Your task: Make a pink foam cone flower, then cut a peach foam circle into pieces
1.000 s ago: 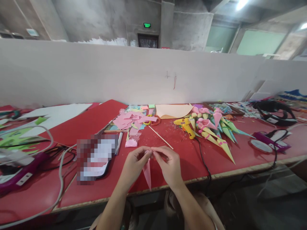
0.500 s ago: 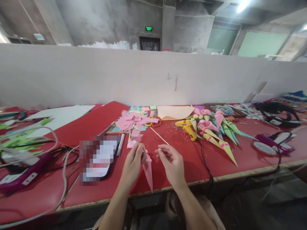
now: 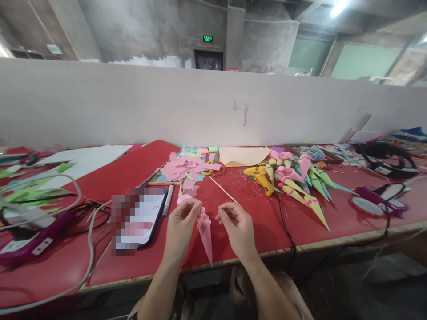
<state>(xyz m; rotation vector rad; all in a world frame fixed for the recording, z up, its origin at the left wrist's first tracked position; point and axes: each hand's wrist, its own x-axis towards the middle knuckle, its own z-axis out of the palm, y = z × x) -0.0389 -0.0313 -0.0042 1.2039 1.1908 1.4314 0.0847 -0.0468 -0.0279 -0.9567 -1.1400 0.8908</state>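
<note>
Green scraps [image 3: 43,203]: loose, at the far left of the red table [image 3: 133,269].
Power strip [image 3: 43,238]: purple, near the front edge, with cables about it.
Red sheet [image 3: 133,166]: slanted toward the back, beside a white sheet [image 3: 80,160].
Phone [image 3: 147,218]: flat on the table, screen lit, largely pixelated.
Pen [image 3: 168,201]: just beside the phone, along its right edge.
Left hand [image 3: 182,224]: fingers curled, thumb brought up against fingertips, close by the top of the cone. Unable to tell whether pinching anything; contact with the cone also unclear.
Pink scraps [image 3: 183,168]: heaped behind the left hand.
Cone [image 3: 206,238]: pink, between both hands, wide lumpy end toward the back, point at the front edge. Unable to tell whether lying on the table or held.
Stick [image 3: 222,189]: thin, laid diagonally, near end behind the right hand.
Right hand [image 3: 238,226]: apart from the cone, fingers curled, thumb near index fingertip. Unable to tell whether pinching a small piece.
Glue gun [image 3: 262,178]: yellow, nozzle to the left, black cord [image 3: 283,222] running to the front edge.
Cone pile [image 3: 290,175]: pink, yellow and green, just right of the glue gun.
</note>
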